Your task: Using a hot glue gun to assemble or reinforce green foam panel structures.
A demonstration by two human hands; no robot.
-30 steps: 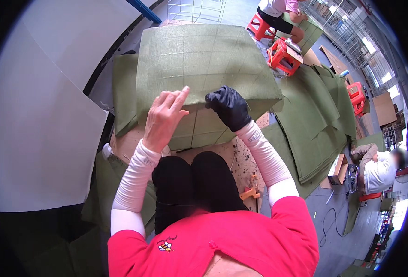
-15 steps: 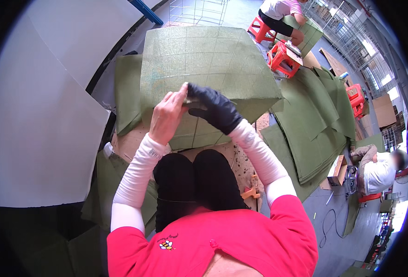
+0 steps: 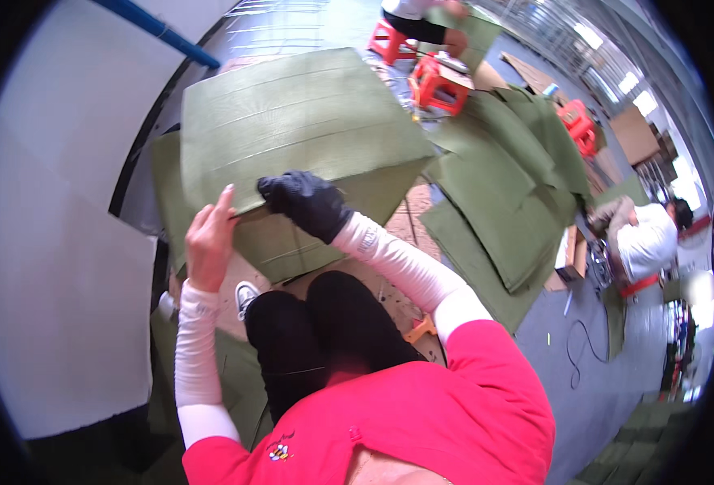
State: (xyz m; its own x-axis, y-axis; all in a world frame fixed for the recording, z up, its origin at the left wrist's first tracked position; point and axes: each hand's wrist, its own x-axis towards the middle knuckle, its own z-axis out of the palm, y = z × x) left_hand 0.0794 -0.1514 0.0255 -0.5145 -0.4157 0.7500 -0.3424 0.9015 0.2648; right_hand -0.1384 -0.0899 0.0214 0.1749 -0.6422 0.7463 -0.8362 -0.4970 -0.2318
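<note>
In front of my knees stands a large box-shaped piece covered in green sheet material [image 3: 292,117], with faint straight lines showing across its top. My left hand [image 3: 210,246], bare, is at its near edge toward the left corner, the fingers pinched on the rim of the green covering. My right hand [image 3: 307,204] wears a black glove and sits on the same edge a little to the right. Its fingers are curled closed, and what lies inside them is hidden.
Stacked green sheets [image 3: 502,190] lie to the right. An orange-handled tool [image 3: 421,328] is beside my right knee. Red stools [image 3: 439,87] and a seated person are ahead; another person in white [image 3: 648,242] sits at far right. A white panel [image 3: 66,218] stands on the left.
My view has turned, so the box appears farther left. My hands, close together before, are now farther apart along the near edge, and the gloved fingers look more curled.
</note>
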